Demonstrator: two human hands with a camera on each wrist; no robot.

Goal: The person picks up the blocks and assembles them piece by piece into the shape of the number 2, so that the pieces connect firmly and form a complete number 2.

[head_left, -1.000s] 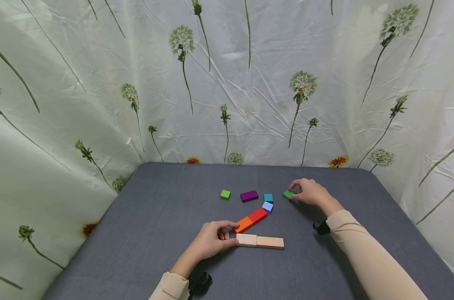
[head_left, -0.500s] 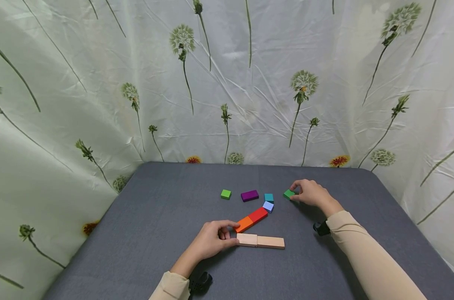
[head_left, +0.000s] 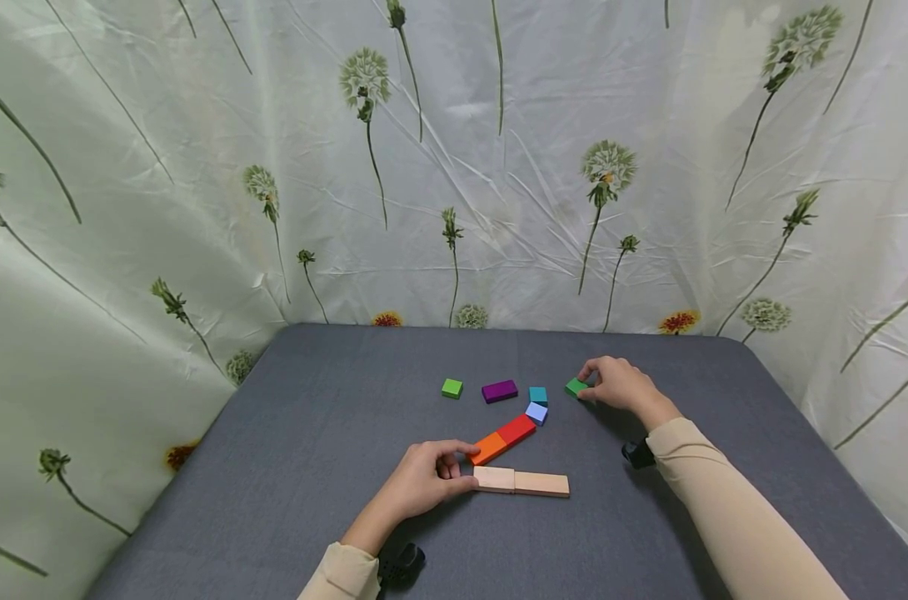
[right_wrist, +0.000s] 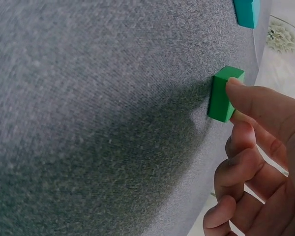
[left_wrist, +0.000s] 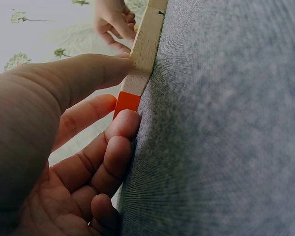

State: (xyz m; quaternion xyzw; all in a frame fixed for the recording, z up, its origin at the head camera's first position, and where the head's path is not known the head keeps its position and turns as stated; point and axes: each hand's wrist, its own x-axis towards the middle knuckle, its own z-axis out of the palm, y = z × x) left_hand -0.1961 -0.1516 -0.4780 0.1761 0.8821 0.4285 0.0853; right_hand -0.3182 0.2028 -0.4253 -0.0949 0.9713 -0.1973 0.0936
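Observation:
My right hand pinches a dark green block between thumb and index finger, low over the grey tabletop, its other fingers curled loosely. My left hand rests at the left ends of two rows of blocks. Its index fingertip touches an orange block, which lies end to end with a red block. The left thumb touches a pale wooden block with a longer wooden block in line after it. In the left wrist view the orange block shows between the left fingers.
Beyond the red block's end lie a light blue block and a teal block. A purple block and a light green block lie farther left. A flowered curtain hangs behind the grey table.
The right hand and forearm have shifted very slightly left with the dark green block still pinched. The left hand and the other blocks have stayed in place.

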